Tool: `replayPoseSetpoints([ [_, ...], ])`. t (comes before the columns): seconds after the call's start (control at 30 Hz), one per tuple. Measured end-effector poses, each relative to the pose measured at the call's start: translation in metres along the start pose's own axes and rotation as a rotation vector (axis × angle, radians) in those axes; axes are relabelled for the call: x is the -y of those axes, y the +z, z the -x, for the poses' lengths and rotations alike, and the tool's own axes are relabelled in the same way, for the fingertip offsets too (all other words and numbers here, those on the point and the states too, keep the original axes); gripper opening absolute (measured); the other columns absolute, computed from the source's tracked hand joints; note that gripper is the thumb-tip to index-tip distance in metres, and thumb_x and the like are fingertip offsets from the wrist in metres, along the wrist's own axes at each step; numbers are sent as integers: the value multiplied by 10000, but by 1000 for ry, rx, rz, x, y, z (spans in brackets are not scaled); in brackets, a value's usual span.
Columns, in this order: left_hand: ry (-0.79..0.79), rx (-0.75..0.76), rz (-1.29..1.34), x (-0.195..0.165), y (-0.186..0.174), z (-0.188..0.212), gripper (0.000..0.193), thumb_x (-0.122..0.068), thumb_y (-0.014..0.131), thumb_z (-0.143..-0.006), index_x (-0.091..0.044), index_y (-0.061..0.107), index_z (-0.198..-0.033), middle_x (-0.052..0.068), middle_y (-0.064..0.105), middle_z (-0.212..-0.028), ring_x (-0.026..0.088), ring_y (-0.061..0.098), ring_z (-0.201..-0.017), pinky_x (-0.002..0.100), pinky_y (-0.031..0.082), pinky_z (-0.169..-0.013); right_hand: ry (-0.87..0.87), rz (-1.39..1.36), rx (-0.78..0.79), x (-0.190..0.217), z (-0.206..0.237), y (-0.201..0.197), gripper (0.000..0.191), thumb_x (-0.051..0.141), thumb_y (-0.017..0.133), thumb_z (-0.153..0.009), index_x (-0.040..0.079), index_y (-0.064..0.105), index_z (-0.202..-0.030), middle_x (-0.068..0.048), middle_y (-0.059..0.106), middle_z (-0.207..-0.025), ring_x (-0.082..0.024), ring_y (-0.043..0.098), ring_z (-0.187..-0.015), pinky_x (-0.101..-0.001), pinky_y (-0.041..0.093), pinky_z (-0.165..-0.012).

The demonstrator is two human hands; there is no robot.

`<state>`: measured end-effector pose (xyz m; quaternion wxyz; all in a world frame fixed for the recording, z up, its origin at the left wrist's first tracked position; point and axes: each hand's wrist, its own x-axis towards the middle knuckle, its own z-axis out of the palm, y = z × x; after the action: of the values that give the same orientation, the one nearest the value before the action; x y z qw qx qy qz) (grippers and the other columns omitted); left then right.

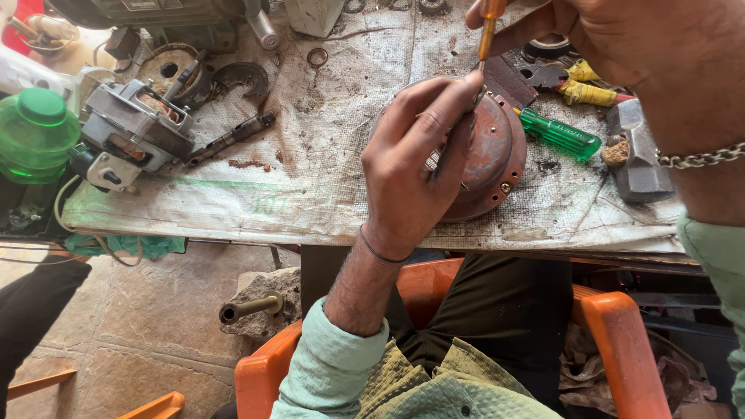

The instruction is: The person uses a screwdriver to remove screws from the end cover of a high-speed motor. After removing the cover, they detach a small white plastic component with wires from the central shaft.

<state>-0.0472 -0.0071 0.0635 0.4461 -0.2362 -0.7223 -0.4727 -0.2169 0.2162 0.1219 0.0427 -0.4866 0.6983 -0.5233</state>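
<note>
A round rust-brown metal housing [497,159] lies on the worn cloth-covered bench [310,194]. My left hand [415,167] grips its near left side, with the thumb and forefinger pinched at its top by the tip of a screwdriver. My right hand [660,58] comes in from the upper right and holds that orange-handled screwdriver [487,31], its thin shaft pointing down onto the housing. A chain bracelet sits on my right wrist.
A green-handled screwdriver [560,133], yellow-handled pliers [578,85] and a grey hammer head [640,151] lie right of the housing. A grey motor [132,132], metal parts and a green plastic lid [35,128] sit at the left. An orange chair [613,326] is below.
</note>
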Motion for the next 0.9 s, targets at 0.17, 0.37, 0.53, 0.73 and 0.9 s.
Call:
replayPoseSetpoints([
  [0.17, 136, -35, -187, -7, 2, 4, 332, 14, 734, -1069, -81, 653, -1376, 46, 628, -1238, 161, 706, -1094, 258, 638, -941, -65, 0, 70, 1, -1, -1, 497, 428, 396, -1222, -24, 581, -1316, -184, 664, -1261, -280, 706, -1144, -414, 629, -999],
  [0.37, 209, 0, -340, -13, -3, 3, 248, 11, 732, -1002, -3, 687, -1246, 97, 642, -1198, 240, 723, -1070, 338, 629, -921, -73, -48, 108, 14, -2, 4, 427, 363, 414, -1218, -15, 574, -1334, -172, 658, -1280, -272, 703, -1166, -383, 626, -1011],
  [0.53, 163, -18, -396, -14, 4, -3, 198, -45, 724, -1044, -3, 656, -1225, 102, 641, -1206, 246, 685, -1048, 357, 585, -912, -108, 121, 33, 49, 7, 18, 319, 248, 421, -1220, -10, 559, -1348, -164, 657, -1272, -256, 709, -1172, -349, 633, -1038],
  [0.73, 71, 110, -337, -11, 8, 4, 165, -6, 650, -1050, -25, 601, -1206, 113, 641, -1158, 264, 650, -1109, 387, 528, -1020, -68, 296, -140, 64, 54, 19, 322, 211, 359, -1203, -1, 535, -1371, -149, 655, -1242, -242, 710, -1129, -342, 632, -1011],
  [0.9, 67, 202, -355, -14, -1, 17, 254, 46, 630, -980, -16, 600, -1224, 121, 635, -1238, 308, 633, -1180, 427, 494, -1053, 83, 417, -332, 60, 82, 16, 337, 179, 307, -1189, 7, 515, -1390, -136, 654, -1216, -230, 710, -1093, -336, 632, -988],
])
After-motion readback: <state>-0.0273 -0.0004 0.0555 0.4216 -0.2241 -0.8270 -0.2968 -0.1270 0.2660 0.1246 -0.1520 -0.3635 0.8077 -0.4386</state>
